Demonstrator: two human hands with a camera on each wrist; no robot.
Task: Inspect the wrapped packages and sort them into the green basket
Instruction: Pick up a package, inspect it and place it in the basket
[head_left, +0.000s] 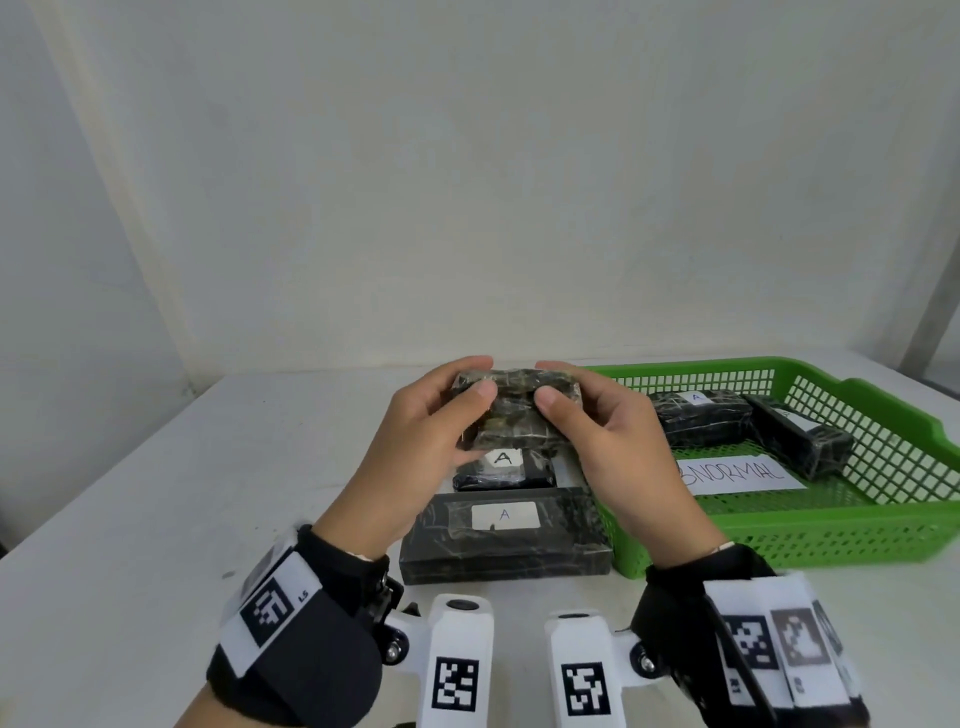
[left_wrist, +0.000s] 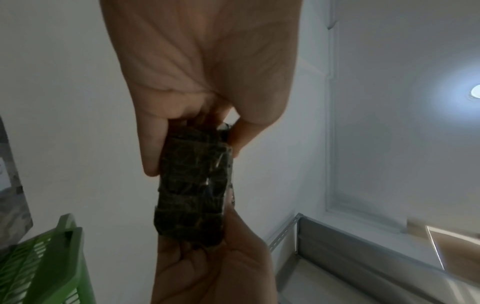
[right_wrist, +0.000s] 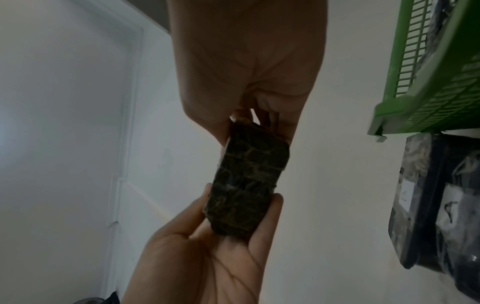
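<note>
My left hand (head_left: 415, 441) is gripping the left end of a dark wrapped package (head_left: 514, 410), fingers curled over its top, thumb on the near face. My right hand (head_left: 618, 447) is gripping the right end likewise, holding it above the worktop (head_left: 156, 493). Two "A"-labelled packages (head_left: 504, 535) are lying beneath. Right: green basket (head_left: 883, 535) is holding two more packages (head_left: 701, 415) and a handwritten sheet (head_left: 743, 475).

Both hands are raised side by side, palms facing each other. The left hand (head_left: 415, 441) and right hand (head_left: 618, 447) each pinch one package (head_left: 511, 410), thumbs nearest.
</note>
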